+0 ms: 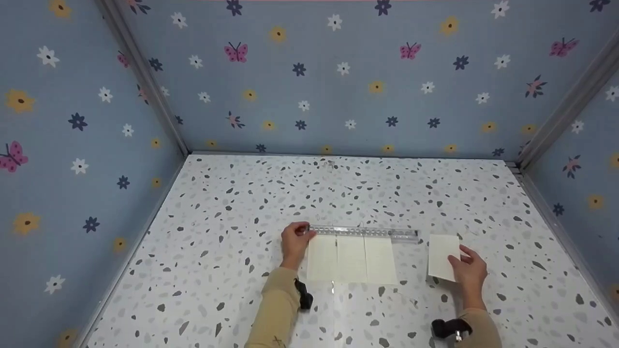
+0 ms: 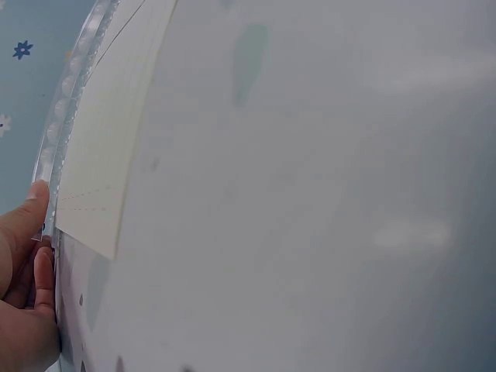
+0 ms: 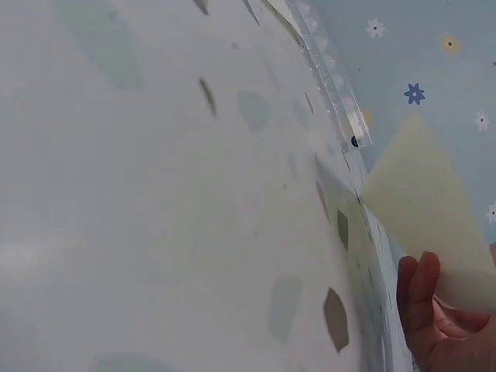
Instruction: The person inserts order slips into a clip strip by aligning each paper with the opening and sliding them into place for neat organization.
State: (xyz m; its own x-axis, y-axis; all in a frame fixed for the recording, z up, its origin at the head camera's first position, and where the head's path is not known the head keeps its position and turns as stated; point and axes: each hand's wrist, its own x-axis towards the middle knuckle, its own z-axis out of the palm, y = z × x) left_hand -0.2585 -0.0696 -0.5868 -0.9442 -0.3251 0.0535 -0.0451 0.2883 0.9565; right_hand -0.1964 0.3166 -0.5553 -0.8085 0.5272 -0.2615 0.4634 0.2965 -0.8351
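Note:
A clear plastic strip with a row of round bumps [image 1: 362, 231] lies crosswise on the table. My left hand [image 1: 294, 244] pinches its left end between thumb and fingers. Along the strip's near edge, three cream paper sheets lie side by side: a left one [image 1: 321, 261], a middle one [image 1: 351, 261] and a right one [image 1: 380, 261]. To the right of the strip, my right hand [image 1: 471, 270] pinches another cream paper sheet [image 1: 440, 256] by its right edge. The right wrist view shows this held sheet [image 3: 422, 201] tilted up off the table, apart from the strip's end [image 3: 333, 77].
The white speckled tabletop [image 1: 232, 208] spreads around both hands. Blue flowered panels stand at the back [image 1: 319, 87], the left [image 1: 53, 193] and the right [image 1: 580, 183]. Black straps with small devices sit at the left wrist [image 1: 303, 295] and right wrist [image 1: 447, 328].

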